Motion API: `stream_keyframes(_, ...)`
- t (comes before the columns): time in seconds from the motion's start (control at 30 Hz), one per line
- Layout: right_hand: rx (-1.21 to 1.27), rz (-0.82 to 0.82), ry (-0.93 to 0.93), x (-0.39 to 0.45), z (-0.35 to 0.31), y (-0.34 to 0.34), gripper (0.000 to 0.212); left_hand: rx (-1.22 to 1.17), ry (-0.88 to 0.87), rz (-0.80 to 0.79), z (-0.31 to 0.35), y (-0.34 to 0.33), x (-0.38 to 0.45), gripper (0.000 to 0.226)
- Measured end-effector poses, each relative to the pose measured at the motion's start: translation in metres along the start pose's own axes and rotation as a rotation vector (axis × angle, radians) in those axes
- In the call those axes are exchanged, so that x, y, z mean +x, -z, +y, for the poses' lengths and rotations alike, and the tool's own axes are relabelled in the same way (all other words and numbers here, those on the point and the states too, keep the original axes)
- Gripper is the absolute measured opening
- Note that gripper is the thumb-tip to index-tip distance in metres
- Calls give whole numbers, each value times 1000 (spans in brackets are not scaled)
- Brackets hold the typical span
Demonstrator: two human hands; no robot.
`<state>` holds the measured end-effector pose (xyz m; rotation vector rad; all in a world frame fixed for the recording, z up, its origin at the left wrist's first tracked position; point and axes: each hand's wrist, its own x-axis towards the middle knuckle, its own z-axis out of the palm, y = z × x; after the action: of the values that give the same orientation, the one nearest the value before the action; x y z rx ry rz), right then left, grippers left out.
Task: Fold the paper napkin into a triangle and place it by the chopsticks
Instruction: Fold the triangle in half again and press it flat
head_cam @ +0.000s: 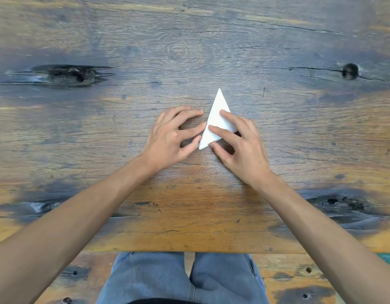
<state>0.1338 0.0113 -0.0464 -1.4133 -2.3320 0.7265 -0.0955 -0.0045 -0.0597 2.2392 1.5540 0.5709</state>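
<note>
1. The right hand (240, 148) lays its straightened forefinger and middle finger flat on the paper napkin (216, 119), pinning it; its thumb rests at the napkin's near corner.
2. The left hand (170, 139) spreads its fingers, slightly arched, their tips touching the napkin's left edge; it grips nothing.
3. The napkin lies flat near the middle of the wooden table (189, 51), already a slim white triangle, apex pointing to the far edge.
4. Judging by this, the folding is done or at its final crease-pressing; placing remains.
5. No chopsticks are in view, so the next move calls for finding them, then lifting the thin, limp paper without springing the fold.
6. The table is rough, knotted, cracked timber with dark stains; the paper looks smooth and matte.
</note>
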Motion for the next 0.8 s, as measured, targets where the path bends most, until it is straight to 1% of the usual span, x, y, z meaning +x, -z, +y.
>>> stream_keyframes(0.2,-16,-3,11,0,1,-3,29,1,-13,7,-3,-2,0,26)
stream_keyframes(0.5,-62,-22,34,-3,2,-5,35,-30,-17,20,-2,0,1,26)
stream_keyframes(0.63,-85,-26,43,-5,3,-7,39,-65,32,32,5,3,2,24)
stream_keyframes(0.73,-101,-31,45,-6,2,-7,40,-91,108,53,10,9,13,20)
stream_keyframes(0.8,-108,-32,45,-7,2,-8,40,-124,165,41,13,14,28,22)
